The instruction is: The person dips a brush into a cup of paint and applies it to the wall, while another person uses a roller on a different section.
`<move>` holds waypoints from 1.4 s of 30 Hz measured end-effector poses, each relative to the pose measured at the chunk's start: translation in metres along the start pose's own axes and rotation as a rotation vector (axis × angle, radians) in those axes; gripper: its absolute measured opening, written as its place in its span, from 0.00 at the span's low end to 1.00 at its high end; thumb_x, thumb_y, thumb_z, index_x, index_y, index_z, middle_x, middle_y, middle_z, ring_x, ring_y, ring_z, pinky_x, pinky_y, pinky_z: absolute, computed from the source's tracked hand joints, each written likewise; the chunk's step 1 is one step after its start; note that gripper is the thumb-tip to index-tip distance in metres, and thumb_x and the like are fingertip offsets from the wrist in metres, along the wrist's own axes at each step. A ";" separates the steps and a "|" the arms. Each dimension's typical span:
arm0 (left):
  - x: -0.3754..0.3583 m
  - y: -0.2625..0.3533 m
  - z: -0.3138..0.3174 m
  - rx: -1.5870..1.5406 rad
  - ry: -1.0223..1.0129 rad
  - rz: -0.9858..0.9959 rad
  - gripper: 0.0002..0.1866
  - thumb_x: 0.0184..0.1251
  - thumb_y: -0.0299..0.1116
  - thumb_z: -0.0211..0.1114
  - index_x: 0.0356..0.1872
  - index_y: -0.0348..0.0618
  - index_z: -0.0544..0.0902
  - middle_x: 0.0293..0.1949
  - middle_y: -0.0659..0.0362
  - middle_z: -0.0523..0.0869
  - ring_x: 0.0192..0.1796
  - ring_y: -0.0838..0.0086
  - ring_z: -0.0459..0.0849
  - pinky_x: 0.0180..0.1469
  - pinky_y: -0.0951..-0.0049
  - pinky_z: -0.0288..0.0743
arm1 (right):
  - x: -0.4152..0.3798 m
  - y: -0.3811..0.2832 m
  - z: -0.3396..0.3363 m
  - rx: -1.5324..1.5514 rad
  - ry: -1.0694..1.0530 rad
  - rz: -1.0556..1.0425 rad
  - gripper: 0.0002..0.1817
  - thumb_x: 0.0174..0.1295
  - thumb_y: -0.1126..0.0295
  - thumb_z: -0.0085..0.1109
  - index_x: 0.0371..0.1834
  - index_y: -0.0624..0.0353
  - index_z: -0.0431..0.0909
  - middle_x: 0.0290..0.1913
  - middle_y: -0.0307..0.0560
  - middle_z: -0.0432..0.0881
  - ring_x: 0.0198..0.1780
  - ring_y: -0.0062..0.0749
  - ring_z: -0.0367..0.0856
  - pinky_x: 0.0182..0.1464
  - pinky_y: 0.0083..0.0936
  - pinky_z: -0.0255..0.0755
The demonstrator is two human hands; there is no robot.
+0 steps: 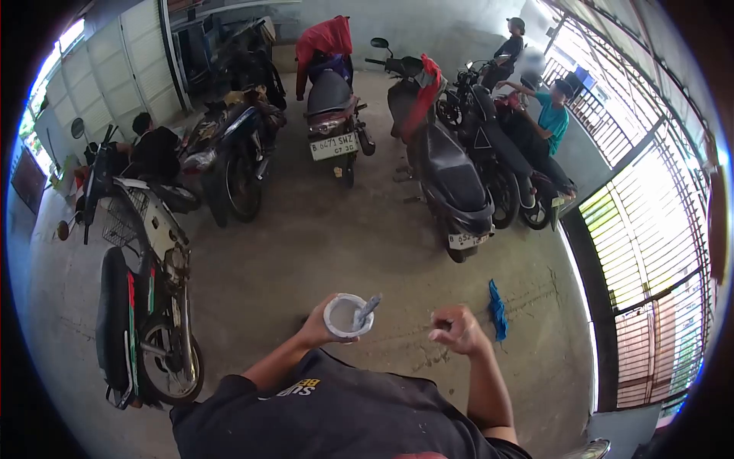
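My left hand (pixel 314 326) is wrapped round a small white tub (pixel 343 334), held out in front of my chest with its mouth facing up. Grey matter shows inside the tub. A grey-smeared stick or handle (pixel 369 307) leans out over the rim on the right; its lower end is hidden in the tub. My right hand (pixel 459 329) is raised to the right of the tub, apart from it. Its fingers are curled in towards the thumb, and I see nothing between them.
Several motorbikes stand around, including a scooter (pixel 451 176) ahead right and a bike (pixel 157 252) at left. A blue cloth (pixel 498 310) lies on the concrete floor (pixel 306 237). A barred gate (pixel 646 252) runs along the right. Other people sit near the bikes.
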State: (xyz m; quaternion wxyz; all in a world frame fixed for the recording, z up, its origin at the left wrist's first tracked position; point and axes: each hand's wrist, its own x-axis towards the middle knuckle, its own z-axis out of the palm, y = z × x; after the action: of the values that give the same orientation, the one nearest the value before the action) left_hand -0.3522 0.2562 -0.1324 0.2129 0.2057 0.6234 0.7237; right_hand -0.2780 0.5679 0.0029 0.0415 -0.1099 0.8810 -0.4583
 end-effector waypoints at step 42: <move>0.350 0.038 -0.034 -0.140 0.377 0.193 0.40 0.41 0.23 0.85 0.58 0.40 0.73 0.49 0.57 0.84 0.49 0.71 0.86 0.47 0.69 0.84 | 0.332 0.173 -0.224 0.257 -0.127 0.070 0.32 0.65 0.39 0.59 0.26 0.62 0.71 0.23 0.33 0.66 0.29 0.20 0.63 0.32 0.24 0.59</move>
State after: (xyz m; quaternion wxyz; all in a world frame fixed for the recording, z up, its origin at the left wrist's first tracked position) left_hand -0.6622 0.4208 -0.0885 0.0359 0.1102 0.5780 0.8078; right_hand -0.6669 0.7659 -0.0006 0.1267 -0.1015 0.8139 -0.5579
